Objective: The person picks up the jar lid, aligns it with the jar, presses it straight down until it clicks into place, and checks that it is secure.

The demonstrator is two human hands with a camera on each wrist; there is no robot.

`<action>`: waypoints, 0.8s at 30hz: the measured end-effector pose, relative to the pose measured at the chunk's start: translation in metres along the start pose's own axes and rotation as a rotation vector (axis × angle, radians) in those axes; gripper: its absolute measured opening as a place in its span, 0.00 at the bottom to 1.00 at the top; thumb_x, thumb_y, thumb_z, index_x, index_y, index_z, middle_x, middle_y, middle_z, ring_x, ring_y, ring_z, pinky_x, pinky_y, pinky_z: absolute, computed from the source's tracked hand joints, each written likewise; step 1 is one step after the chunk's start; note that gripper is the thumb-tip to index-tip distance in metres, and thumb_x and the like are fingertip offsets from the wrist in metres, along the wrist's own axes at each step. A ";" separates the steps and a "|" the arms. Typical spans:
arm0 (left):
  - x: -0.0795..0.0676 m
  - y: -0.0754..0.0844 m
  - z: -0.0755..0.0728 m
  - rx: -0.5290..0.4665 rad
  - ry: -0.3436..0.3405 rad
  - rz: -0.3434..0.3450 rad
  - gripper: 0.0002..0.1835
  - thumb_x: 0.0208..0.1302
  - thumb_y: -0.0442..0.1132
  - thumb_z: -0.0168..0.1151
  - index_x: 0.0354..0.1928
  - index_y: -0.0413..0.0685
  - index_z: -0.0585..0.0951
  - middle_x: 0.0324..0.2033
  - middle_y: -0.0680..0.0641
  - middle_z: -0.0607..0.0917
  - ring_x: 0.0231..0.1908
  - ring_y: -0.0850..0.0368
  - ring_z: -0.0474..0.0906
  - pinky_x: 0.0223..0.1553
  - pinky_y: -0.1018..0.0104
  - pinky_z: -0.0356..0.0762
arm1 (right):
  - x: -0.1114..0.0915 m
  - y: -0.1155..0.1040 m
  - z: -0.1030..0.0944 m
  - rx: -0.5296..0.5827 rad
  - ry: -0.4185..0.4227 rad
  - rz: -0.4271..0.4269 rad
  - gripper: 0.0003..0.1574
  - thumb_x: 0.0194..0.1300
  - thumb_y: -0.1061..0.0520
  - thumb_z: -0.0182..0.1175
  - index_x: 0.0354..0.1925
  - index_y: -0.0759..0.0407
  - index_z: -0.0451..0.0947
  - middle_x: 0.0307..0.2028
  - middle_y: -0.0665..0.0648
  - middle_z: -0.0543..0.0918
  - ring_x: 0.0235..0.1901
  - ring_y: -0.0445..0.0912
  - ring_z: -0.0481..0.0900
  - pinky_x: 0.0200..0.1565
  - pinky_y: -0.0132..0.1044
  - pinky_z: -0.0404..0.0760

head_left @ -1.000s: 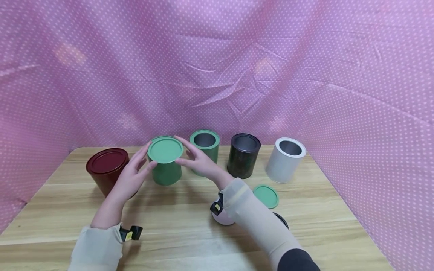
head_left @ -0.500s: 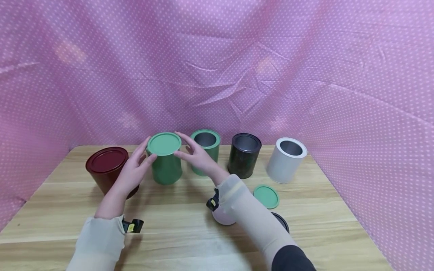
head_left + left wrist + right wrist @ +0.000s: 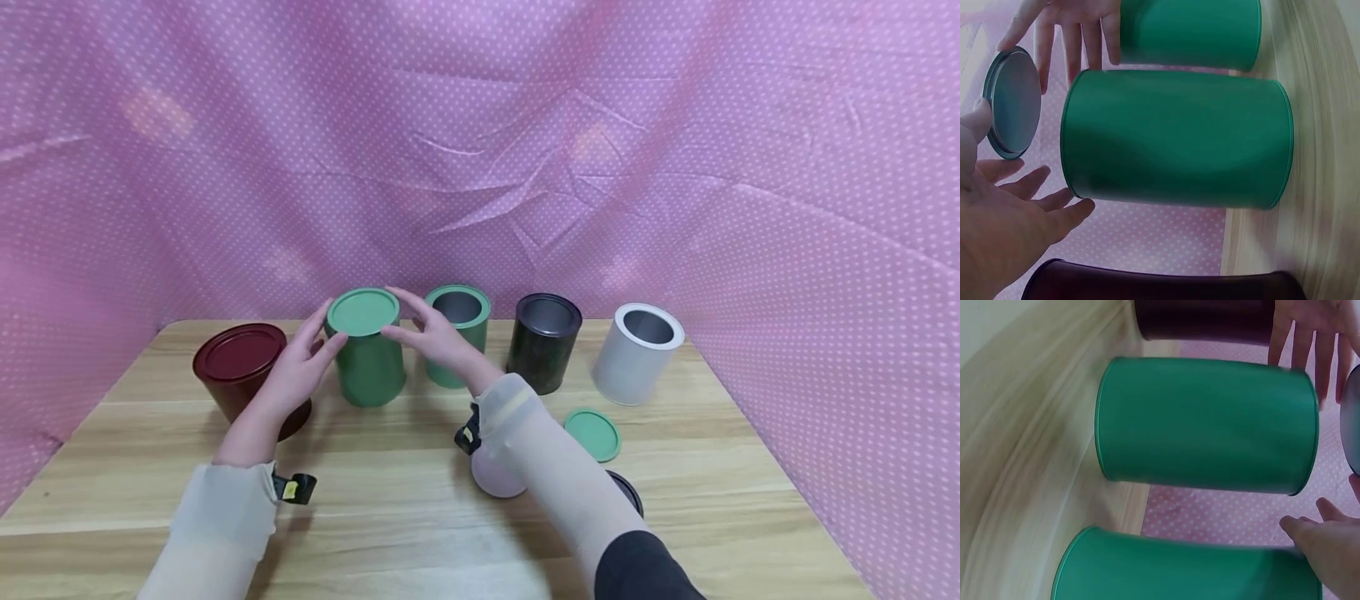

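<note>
In the head view, my left hand (image 3: pixel 296 371) and right hand (image 3: pixel 435 333) hold a round green lid (image 3: pixel 363 312) between them, with thumbs and fingertips at its rim. The lid overlaps the top of an upright green can (image 3: pixel 371 371). A gap shows between the lid (image 3: pixel 1017 103) and the can's top rim in the left wrist view; the other fingers extend beside the can. A dark red can (image 3: pixel 240 358) with its lid on stands at my left hand. Behind my right hand is a lighter green open can (image 3: pixel 474 333).
To the right stand a black open can (image 3: pixel 543 350) and a white open can (image 3: pixel 628 367). On the wooden table (image 3: pixel 375 517) lie a green lid (image 3: pixel 592 435), a pale pink lid (image 3: pixel 495 475) and a dark lid (image 3: pixel 626 492), partly hidden by my right arm. Pink dotted cloth (image 3: pixel 480 150) hangs behind.
Both hands have moved the lid away from me and lower over the green can, so the can's back rim, visible earlier, is now covered by it.
</note>
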State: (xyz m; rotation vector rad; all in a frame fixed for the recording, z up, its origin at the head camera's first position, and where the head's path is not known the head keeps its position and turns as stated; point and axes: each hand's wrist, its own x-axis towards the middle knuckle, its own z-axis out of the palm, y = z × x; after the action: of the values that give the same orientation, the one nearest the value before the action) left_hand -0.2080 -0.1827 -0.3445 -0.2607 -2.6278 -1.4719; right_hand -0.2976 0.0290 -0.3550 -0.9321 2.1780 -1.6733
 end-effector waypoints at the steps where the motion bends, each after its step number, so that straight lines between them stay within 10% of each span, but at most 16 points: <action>1: 0.001 0.000 -0.001 0.010 -0.004 0.000 0.38 0.75 0.52 0.45 0.77 0.52 0.41 0.76 0.37 0.42 0.75 0.36 0.38 0.70 0.37 0.47 | 0.001 0.000 -0.001 -0.007 0.000 0.005 0.41 0.68 0.51 0.60 0.74 0.42 0.55 0.74 0.48 0.56 0.75 0.45 0.51 0.74 0.45 0.51; 24: 0.016 -0.009 -0.010 0.080 -0.121 -0.029 0.38 0.77 0.49 0.42 0.77 0.46 0.36 0.75 0.33 0.36 0.73 0.30 0.37 0.68 0.31 0.45 | 0.018 0.007 -0.002 -0.090 -0.085 0.081 0.44 0.71 0.45 0.55 0.77 0.42 0.45 0.76 0.50 0.50 0.75 0.52 0.50 0.73 0.49 0.55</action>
State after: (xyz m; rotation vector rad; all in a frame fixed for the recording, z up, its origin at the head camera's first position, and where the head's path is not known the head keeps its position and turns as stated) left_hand -0.2256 -0.1940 -0.3436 -0.3137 -2.7891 -1.3978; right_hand -0.3144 0.0204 -0.3580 -0.9072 2.2191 -1.4829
